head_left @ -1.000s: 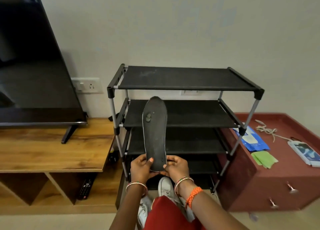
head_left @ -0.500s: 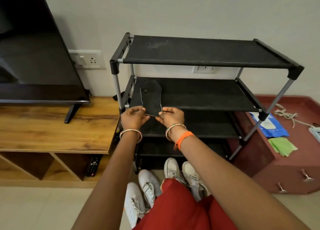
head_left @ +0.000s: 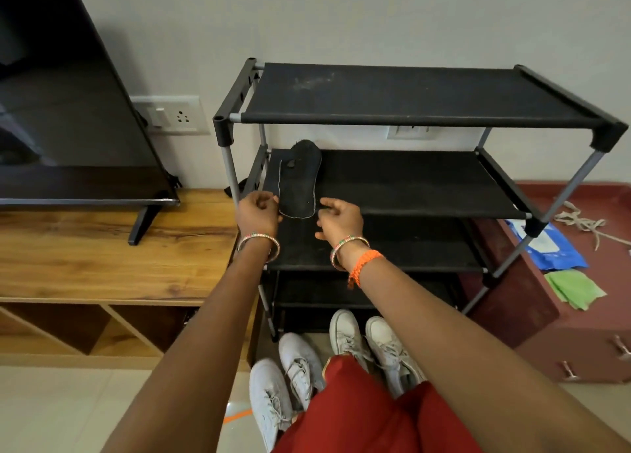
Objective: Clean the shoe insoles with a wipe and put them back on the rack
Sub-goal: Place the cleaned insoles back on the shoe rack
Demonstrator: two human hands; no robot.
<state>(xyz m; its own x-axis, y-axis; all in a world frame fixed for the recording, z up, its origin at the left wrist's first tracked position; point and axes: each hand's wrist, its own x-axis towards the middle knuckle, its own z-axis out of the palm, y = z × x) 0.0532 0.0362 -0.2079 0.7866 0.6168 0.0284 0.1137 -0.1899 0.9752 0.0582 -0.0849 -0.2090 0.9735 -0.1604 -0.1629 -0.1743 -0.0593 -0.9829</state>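
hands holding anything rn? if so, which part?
Nothing is held. The insole lies on the rack's second shelf, its heel end at the front edge. The left hand and right hand flank that heel, fingers loosely curled and apart from it.

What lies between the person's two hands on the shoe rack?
In the head view, the heel end of the black insole lies between the left hand and right hand, on the rack.

– What do you have behind and left of you?
– A plain pale wall (head_left: 375, 15) with a switch socket (head_left: 172, 115); a wooden TV unit (head_left: 102, 247) left, a maroon drawer cabinet (head_left: 580, 343) right, pale floor tiles (head_left: 68, 411).
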